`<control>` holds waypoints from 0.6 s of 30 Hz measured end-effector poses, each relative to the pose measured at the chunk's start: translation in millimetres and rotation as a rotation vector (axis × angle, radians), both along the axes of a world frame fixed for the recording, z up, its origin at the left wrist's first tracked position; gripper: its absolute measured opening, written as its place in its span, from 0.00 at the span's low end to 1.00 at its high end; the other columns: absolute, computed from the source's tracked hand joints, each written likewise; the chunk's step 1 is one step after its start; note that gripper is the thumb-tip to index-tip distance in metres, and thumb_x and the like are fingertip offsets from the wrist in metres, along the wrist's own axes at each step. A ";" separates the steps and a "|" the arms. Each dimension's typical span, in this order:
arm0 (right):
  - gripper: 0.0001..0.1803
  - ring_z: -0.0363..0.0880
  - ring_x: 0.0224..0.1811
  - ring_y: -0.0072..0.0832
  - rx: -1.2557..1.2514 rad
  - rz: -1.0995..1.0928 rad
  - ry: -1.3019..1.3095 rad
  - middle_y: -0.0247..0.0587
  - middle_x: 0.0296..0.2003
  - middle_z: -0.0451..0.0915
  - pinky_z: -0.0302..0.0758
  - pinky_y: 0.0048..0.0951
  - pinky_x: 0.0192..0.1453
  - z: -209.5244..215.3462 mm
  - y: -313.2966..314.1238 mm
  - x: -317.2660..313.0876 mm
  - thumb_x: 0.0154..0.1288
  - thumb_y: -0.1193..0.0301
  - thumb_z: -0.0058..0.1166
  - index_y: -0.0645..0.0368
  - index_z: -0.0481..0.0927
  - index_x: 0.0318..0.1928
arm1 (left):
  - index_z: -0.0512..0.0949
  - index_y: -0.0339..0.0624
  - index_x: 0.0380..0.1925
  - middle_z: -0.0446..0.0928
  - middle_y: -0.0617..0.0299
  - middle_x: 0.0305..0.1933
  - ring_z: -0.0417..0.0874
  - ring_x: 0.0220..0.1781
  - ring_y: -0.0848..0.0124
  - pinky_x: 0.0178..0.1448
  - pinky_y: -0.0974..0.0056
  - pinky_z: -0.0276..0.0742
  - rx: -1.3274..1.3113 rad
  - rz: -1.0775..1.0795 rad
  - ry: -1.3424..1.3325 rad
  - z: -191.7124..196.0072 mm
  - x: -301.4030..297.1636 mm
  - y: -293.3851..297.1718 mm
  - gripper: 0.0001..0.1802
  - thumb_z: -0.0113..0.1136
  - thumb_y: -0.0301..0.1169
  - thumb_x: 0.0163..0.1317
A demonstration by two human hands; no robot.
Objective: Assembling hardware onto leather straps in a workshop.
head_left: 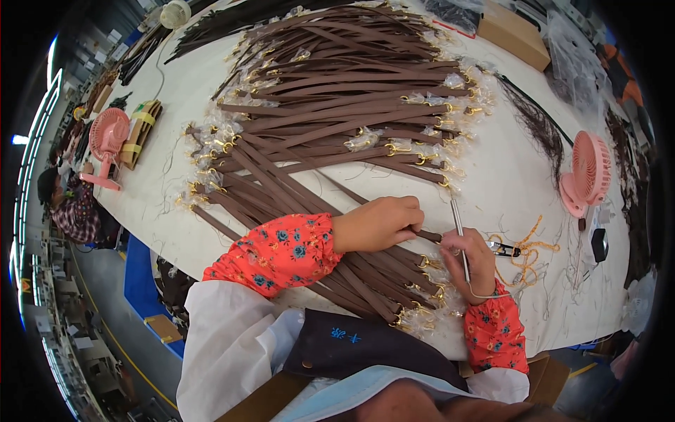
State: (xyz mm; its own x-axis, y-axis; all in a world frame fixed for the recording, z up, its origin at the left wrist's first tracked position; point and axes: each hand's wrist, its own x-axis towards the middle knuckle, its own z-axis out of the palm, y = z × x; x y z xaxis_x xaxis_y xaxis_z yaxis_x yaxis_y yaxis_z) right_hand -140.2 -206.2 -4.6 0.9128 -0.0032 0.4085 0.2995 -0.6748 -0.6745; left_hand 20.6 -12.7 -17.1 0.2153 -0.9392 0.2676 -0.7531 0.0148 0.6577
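My left hand (383,224) is closed in a pinch on a brown strap (427,236) near its end, above the pile. My right hand (472,261) is wrapped around a slim silver metal tool, possibly tweezers (456,214), whose upper end points away from me. The right fingertips meet the tip of that strap; whether they grip it too cannot be told. A thin pale cord (492,296) loops by the right wrist. Under and beside my left arm lie more brown straps (365,285) with gold clasps in clear plastic wrap.
A large heap of brown straps (344,88) covers the table's far middle. Pink fans stand at left (109,141) and right (590,169). Small black-and-silver snips (505,249) lie by a tangled yellow cord (527,257). A cardboard box (513,35) sits at far right.
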 end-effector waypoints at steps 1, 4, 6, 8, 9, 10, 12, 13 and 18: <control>0.14 0.80 0.39 0.42 -0.037 0.037 -0.014 0.46 0.38 0.80 0.77 0.35 0.43 0.9 -1.1 0.1 0.57 0.83 0.61 0.59 0.76 0.44 | 0.75 0.39 0.35 0.72 0.59 0.36 0.77 0.30 0.65 0.36 0.62 0.74 0.051 0.000 0.161 4.1 0.3 0.1 0.10 0.66 0.27 0.57; 0.11 0.79 0.39 0.44 -0.051 0.092 -0.001 0.46 0.38 0.79 0.76 0.36 0.45 3.9 -2.7 -0.6 0.60 0.79 0.61 0.58 0.77 0.43 | 0.75 0.40 0.37 0.73 0.59 0.37 0.76 0.27 0.66 0.33 0.62 0.73 0.087 0.036 0.276 11.9 -4.6 -2.7 0.13 0.68 0.29 0.56; 0.09 0.79 0.40 0.44 -0.034 0.101 0.032 0.46 0.38 0.79 0.75 0.37 0.45 8.4 -3.0 -1.4 0.63 0.75 0.60 0.58 0.77 0.43 | 0.75 0.41 0.39 0.73 0.59 0.39 0.76 0.27 0.67 0.33 0.63 0.73 0.091 0.039 0.236 13.4 -6.6 0.5 0.14 0.69 0.29 0.56; 0.15 0.80 0.44 0.40 0.215 0.045 0.221 0.47 0.41 0.79 0.75 0.36 0.49 12.9 -4.1 -5.9 0.73 0.63 0.51 0.60 0.75 0.51 | 0.75 0.42 0.40 0.74 0.59 0.41 0.76 0.27 0.68 0.33 0.63 0.73 0.084 0.022 0.202 12.9 -6.9 -0.5 0.15 0.69 0.29 0.55; 0.15 0.80 0.44 0.40 0.206 0.023 0.231 0.47 0.41 0.79 0.75 0.36 0.49 8.9 -2.9 -5.5 0.73 0.63 0.51 0.60 0.75 0.51 | 0.74 0.41 0.40 0.74 0.58 0.43 0.78 0.29 0.64 0.36 0.61 0.74 0.130 0.032 0.218 13.4 -4.5 0.7 0.15 0.68 0.29 0.56; 0.21 0.80 0.47 0.38 0.378 0.012 0.153 0.49 0.45 0.78 0.74 0.37 0.52 1.1 -0.1 -5.0 0.75 0.59 0.45 0.61 0.71 0.57 | 0.74 0.41 0.41 0.74 0.56 0.45 0.80 0.32 0.60 0.38 0.59 0.76 0.179 0.032 0.232 13.6 -1.9 -0.2 0.15 0.68 0.29 0.56; 0.27 0.80 0.49 0.36 0.544 -0.012 0.071 0.50 0.49 0.77 0.73 0.37 0.56 -1.9 0.1 -4.7 0.77 0.54 0.40 0.63 0.67 0.63 | 0.74 0.41 0.41 0.74 0.57 0.45 0.80 0.32 0.60 0.38 0.59 0.76 0.194 0.038 0.242 13.7 -1.9 -1.6 0.15 0.68 0.29 0.56; 0.29 0.79 0.51 0.36 0.654 0.004 0.094 0.51 0.52 0.75 0.72 0.38 0.59 -1.4 -0.9 -3.9 0.78 0.53 0.39 0.63 0.62 0.66 | 0.74 0.42 0.42 0.74 0.57 0.46 0.80 0.32 0.60 0.39 0.60 0.76 0.216 0.073 0.242 14.1 -3.0 -1.6 0.15 0.68 0.30 0.56; 0.30 0.79 0.52 0.36 0.858 -0.055 0.172 0.51 0.55 0.72 0.73 0.38 0.61 3.1 -0.4 -5.1 0.78 0.55 0.39 0.64 0.58 0.68 | 0.77 0.45 0.44 0.75 0.61 0.43 0.78 0.30 0.68 0.35 0.64 0.75 0.137 0.103 0.226 13.0 -13.0 -4.7 0.18 0.71 0.32 0.54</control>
